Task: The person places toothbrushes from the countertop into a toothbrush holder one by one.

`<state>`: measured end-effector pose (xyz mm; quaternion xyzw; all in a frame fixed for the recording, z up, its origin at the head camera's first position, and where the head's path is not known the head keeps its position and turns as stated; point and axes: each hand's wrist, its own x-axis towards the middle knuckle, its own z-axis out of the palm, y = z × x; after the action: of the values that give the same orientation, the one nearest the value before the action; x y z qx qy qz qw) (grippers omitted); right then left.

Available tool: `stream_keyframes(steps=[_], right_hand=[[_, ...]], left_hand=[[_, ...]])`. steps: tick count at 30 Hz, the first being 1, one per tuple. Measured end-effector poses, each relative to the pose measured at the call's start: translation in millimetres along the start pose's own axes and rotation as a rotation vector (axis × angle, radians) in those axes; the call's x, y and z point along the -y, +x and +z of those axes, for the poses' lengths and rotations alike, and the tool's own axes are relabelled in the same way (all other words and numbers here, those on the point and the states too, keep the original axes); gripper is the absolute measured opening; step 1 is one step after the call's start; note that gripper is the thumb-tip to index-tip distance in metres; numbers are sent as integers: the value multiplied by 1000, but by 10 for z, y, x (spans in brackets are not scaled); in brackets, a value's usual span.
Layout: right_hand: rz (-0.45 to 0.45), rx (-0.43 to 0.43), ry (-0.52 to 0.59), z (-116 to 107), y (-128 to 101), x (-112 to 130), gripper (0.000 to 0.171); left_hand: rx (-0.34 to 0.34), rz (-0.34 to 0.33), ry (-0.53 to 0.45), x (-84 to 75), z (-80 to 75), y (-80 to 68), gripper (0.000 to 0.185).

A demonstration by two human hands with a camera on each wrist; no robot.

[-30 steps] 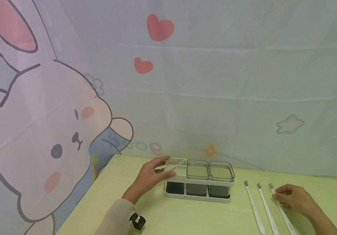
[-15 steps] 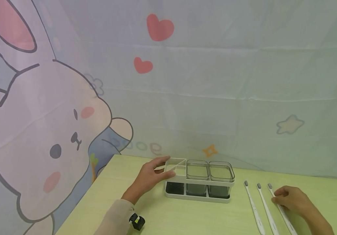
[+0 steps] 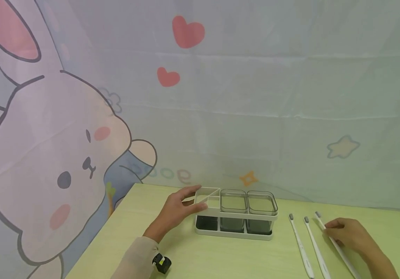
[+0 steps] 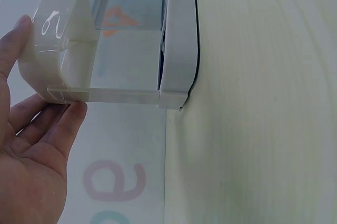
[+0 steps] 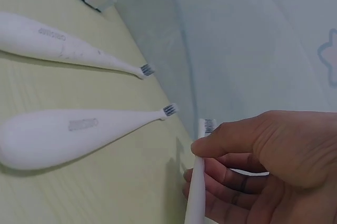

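Now the right hand (image 3: 350,234) holds one white toothbrush (image 3: 340,251), which is the rightmost of three at the right part of the bench (image 3: 241,259). Its thumb and fingers pinch the toothbrush a little below the head, and the other fingers are curved loosely behind. The bristle end is tilted up and apart from the bench, as the right wrist view shows. Whether the lower end touches the bench, I cannot tell.

Just beside it lie two more white toothbrushes, the middle toothbrush (image 3: 316,248) and the left toothbrush (image 3: 301,248), almost parallel and not touching each other. Their dark bristle heads point to the far side.

At the other side, the left hand (image 3: 177,209) holds the left end of a white holder (image 3: 232,235). The thumb is spread apart from the fingers; it is at the front of the upper frame, while the index finger reaches the back corner. The holder stands upright on the bench, to the left of the toothbrushes. It carries a left cup (image 3: 232,224) and a right cup (image 3: 259,226), both see-through and grey, and at its left end there is a white divider (image 3: 214,196).

A light sleeve (image 3: 135,259) covers the left forearm, and a small black device (image 3: 162,264) is at the wrist. Behind the bench hangs a pale cloth (image 3: 241,97) with a big rabbit (image 3: 35,162) and red hearts.
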<state>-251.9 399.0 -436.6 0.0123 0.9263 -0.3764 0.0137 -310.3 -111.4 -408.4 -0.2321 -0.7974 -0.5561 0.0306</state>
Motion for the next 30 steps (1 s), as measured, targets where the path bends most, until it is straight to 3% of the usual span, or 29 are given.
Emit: stream_keyframes(steps=[13, 30], right_hand=[[-15, 10, 41, -179, -68, 183, 42], [-86, -113, 37, -357, -191, 578, 49]], left_hand=[[-3, -5, -7, 14, 0, 2, 66], [-4, 2, -6, 33, 5, 16, 66]])
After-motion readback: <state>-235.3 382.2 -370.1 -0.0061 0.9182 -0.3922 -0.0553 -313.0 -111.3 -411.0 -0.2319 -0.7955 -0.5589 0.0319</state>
